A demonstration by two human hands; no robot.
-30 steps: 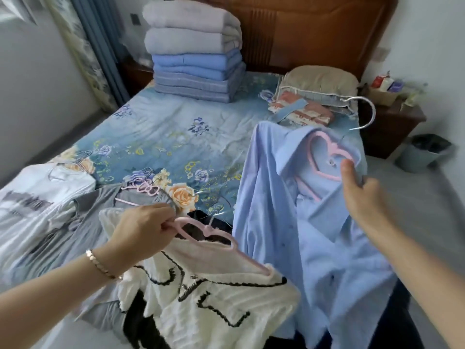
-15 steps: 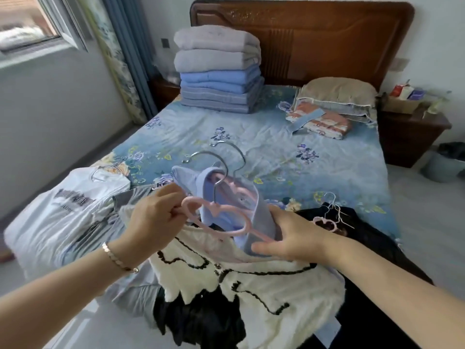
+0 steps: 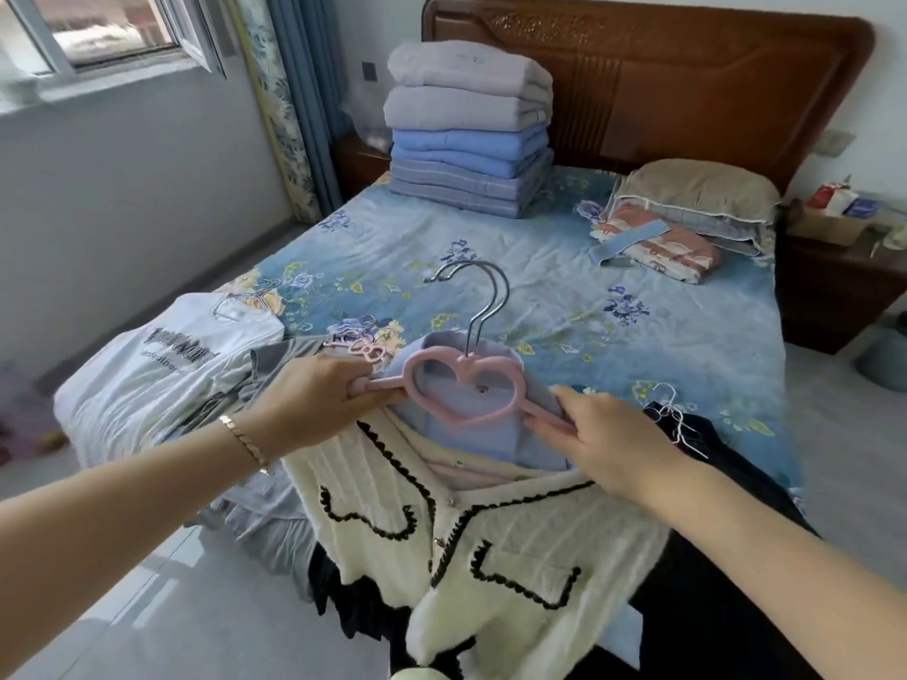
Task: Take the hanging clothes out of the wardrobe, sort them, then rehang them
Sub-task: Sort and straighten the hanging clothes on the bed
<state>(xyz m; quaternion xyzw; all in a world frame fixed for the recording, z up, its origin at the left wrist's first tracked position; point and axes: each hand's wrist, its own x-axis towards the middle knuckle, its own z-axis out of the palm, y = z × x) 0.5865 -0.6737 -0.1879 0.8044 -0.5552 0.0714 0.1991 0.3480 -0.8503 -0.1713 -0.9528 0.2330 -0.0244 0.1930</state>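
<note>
A pink heart-shaped hanger [image 3: 461,392] with metal hooks [image 3: 483,299] is held level above the foot of the bed. My left hand [image 3: 314,400] grips its left arm and my right hand [image 3: 608,439] grips its right arm. A light blue shirt [image 3: 471,434] hangs behind the heart. In front of it hangs a cream knit cardigan [image 3: 481,542] with black trim. On the bed at left lie a white printed T-shirt [image 3: 162,365] and a grey garment [image 3: 275,365], both on hangers. Dark clothes [image 3: 697,483] with a wire hanger lie at right.
The blue floral bed [image 3: 540,296] carries a stack of folded quilts [image 3: 466,135] by the wooden headboard [image 3: 662,76], plus a pillow [image 3: 697,193] and folded orange cloth [image 3: 657,242]. A nightstand [image 3: 834,282] and bin stand right. Window and curtains are left.
The blue shirt went from spread out at right to gathered with the cardigan. My right hand moved left onto the hanger's arm, and the hangers now sit aligned and level.
</note>
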